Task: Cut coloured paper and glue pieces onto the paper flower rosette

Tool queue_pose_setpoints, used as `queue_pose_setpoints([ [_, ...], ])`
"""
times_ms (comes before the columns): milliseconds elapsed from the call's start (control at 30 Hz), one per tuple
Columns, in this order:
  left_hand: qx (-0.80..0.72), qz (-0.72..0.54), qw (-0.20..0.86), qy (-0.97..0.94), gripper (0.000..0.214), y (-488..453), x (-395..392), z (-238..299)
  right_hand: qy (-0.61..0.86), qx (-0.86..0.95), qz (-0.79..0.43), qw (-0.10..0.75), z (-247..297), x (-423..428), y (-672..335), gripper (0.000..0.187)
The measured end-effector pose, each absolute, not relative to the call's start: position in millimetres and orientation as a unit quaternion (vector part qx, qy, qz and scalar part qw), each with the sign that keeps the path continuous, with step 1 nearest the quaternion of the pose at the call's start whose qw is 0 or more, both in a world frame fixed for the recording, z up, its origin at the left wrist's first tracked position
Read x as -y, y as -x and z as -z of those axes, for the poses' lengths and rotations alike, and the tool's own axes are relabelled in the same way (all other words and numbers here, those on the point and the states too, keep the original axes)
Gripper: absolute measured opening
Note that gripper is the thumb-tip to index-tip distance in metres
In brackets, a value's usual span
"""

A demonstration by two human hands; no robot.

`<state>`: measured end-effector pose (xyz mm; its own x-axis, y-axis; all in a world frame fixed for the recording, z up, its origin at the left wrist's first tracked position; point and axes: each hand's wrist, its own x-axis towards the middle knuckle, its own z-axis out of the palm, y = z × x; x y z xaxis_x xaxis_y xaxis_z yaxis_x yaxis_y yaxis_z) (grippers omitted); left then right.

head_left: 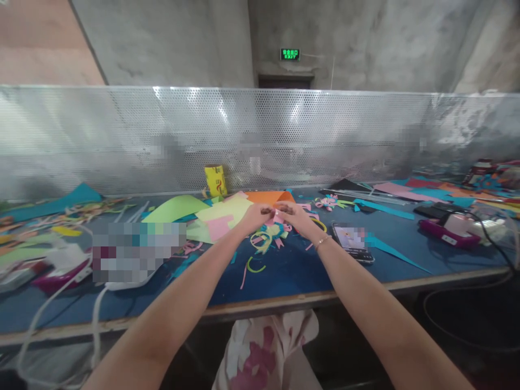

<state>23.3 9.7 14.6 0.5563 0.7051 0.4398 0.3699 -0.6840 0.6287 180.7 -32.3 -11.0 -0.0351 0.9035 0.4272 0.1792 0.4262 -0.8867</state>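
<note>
My left hand [257, 215] and my right hand [293, 215] meet above the blue table [292, 271], fingers pinched together on a small pink paper piece [274, 216]. Just below them lies a paper craft [268, 236] of curled yellow, teal and pink strips. Pink and yellow-green paper sheets [221, 216] lie left of my left hand. A phone [352, 242] lies face up right of my right wrist, which wears a thin bracelet.
A perforated metal screen [260, 135] runs along the table's far edge. A yellow box [215, 180] stands against it. Glue guns with cords lie at left [60, 271] and right [450, 230]. Paper scraps cover both ends. The table's wooden front edge [284, 303] is near me.
</note>
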Motion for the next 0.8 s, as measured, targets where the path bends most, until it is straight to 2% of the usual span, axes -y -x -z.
queue_pose_setpoints([
  [200, -0.324, -0.356, 0.237, -0.844, 0.021, -29, -7, -8, 0.407, 0.623, -0.378, 0.551, 10, 35, -176, 0.034],
  [367, -0.347, -0.368, 0.220, -0.834, 0.026, -25, 4, -17, 0.404, 0.563, -0.414, 0.591, 9, 33, -178, 0.028],
  [433, -0.383, -0.320, 0.173, -0.849, 0.033, -16, 6, -22, 0.398, 0.525, -0.427, 0.620, 8, 32, -181, 0.028],
  [533, -0.413, -0.141, 0.104, -0.894, 0.037, 0, 4, -25, 0.396, 0.471, -0.434, 0.658, 5, 33, -185, 0.029],
  [633, -0.385, -0.016, 0.152, -0.910, 0.028, 11, -1, -26, 0.395, 0.448, -0.442, 0.669, 3, 34, -189, 0.029],
  [800, -0.354, -0.045, 0.291, -0.888, 0.022, 24, -5, -37, 0.407, 0.444, -0.431, 0.672, 3, 33, -191, 0.026],
])
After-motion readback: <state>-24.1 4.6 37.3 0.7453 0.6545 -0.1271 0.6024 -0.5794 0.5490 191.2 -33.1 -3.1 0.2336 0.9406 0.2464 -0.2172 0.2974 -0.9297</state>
